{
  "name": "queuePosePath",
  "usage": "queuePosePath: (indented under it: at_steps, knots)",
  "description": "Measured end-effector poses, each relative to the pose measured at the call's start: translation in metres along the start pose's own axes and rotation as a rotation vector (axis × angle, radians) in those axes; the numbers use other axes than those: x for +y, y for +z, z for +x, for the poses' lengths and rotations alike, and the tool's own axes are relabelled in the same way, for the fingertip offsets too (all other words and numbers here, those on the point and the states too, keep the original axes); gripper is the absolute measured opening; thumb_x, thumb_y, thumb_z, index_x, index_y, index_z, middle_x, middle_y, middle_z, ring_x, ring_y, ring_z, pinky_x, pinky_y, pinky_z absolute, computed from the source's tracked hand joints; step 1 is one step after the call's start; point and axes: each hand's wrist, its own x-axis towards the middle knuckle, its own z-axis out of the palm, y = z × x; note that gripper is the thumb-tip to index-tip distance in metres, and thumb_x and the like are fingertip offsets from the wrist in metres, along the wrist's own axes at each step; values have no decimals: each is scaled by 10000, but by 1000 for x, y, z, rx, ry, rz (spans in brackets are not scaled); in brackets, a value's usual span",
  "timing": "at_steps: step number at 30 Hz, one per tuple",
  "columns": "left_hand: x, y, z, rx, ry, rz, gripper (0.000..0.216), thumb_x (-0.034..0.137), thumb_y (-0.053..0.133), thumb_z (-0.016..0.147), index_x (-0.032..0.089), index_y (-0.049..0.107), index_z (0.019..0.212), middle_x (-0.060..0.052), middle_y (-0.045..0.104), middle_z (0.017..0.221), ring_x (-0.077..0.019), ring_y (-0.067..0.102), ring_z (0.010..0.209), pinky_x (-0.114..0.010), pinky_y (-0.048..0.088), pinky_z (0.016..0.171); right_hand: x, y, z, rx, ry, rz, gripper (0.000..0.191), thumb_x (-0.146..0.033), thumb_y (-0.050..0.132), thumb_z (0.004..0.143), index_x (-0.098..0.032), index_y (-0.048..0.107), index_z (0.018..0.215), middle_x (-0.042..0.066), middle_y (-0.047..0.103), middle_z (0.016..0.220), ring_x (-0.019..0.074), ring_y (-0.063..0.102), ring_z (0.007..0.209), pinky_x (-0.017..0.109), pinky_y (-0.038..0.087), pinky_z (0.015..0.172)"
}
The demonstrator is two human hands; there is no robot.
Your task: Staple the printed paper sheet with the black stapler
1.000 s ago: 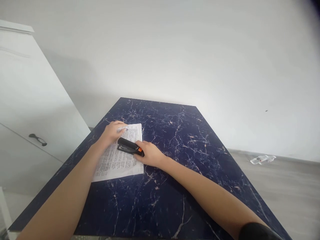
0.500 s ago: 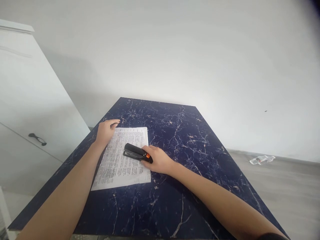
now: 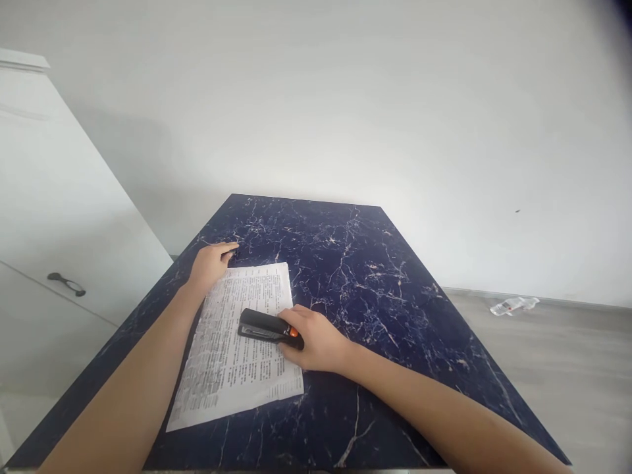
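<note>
A printed sheet of paper (image 3: 232,368) lies on the dark blue marble-patterned table (image 3: 355,283). On the sheet rests a black stapler (image 3: 261,325) with an orange tip, and my right hand (image 3: 316,342) is closed around its right end. My left hand (image 3: 211,263) lies on the table at the paper's far left corner, fingers curled, touching the edge of the sheet. What, if anything, is under those fingers is hidden.
A white cabinet (image 3: 54,224) with a dark handle (image 3: 66,284) stands at the left of the table. Beyond the table is a plain white wall. A crushed plastic bottle (image 3: 513,305) lies on the grey floor at the right.
The paper and the stapler have slid toward me on the table, with my right hand still on the stapler. My left hand moved off the sheet's top to its far left corner.
</note>
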Motion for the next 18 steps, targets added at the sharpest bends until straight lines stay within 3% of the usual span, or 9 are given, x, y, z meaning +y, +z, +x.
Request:
queuePosePath:
  at_steps: [5, 8, 10, 12, 14, 16, 18]
  knots:
    - [-2, -4, 0, 179, -100, 37, 368, 186, 575, 888, 184, 757, 1208, -110, 766, 1218, -306, 707, 1124, -433, 499, 1085, 0, -7, -12, 9, 55, -52, 249, -205, 653, 861, -204, 587, 1102, 40, 619, 906, 216, 603, 870, 288, 480, 680]
    - [15, -5, -3, 179, -17, 57, 323, 197, 552, 901, 174, 757, 1150, -124, 749, 1200, -308, 668, 1162, -449, 456, 1125, 3, -20, -32, 18, 94, -44, 278, -177, 638, 867, -217, 587, 1137, 52, 630, 940, 232, 617, 909, 317, 505, 733]
    - [37, -2, -9, 31, 153, -3, 324, 250, 511, 963, 197, 760, 1163, -120, 721, 1254, -299, 630, 1229, -452, 434, 1148, 7, -30, -48, 37, 147, -38, 334, -159, 628, 870, -229, 583, 1193, 62, 635, 984, 235, 629, 916, 337, 519, 762]
    - [62, 1, -19, -270, 385, -119, 379, 335, 449, 1038, 269, 726, 1287, -77, 631, 1443, -272, 557, 1354, -443, 404, 1183, 11, -37, -65, 82, 233, -48, 413, -150, 622, 866, -246, 563, 1264, 70, 633, 1020, 226, 634, 860, 347, 522, 735]
    - [82, 5, -28, -526, 524, -172, 415, 450, 425, 1069, 357, 656, 1402, -11, 516, 1586, -270, 436, 1485, -459, 344, 1229, 14, -39, -79, 132, 318, -62, 494, -168, 627, 870, -267, 528, 1345, 80, 632, 1049, 221, 631, 807, 349, 515, 683]
    - [93, 7, -35, -658, 575, -169, 504, 580, 474, 1038, 428, 526, 1515, 34, 374, 1680, -298, 295, 1570, -497, 249, 1274, 17, -38, -88, 175, 370, -59, 490, -213, 641, 890, -279, 531, 1362, 88, 638, 1071, 229, 641, 815, 357, 519, 678]
    - [96, 6, -38, -713, 582, -142, 671, 682, 559, 960, 469, 406, 1578, 50, 257, 1722, -336, 195, 1601, -532, 181, 1288, 18, -37, -89, 225, 404, -40, 393, -242, 657, 905, -279, 590, 1290, 80, 656, 1054, 241, 655, 853, 375, 529, 719]
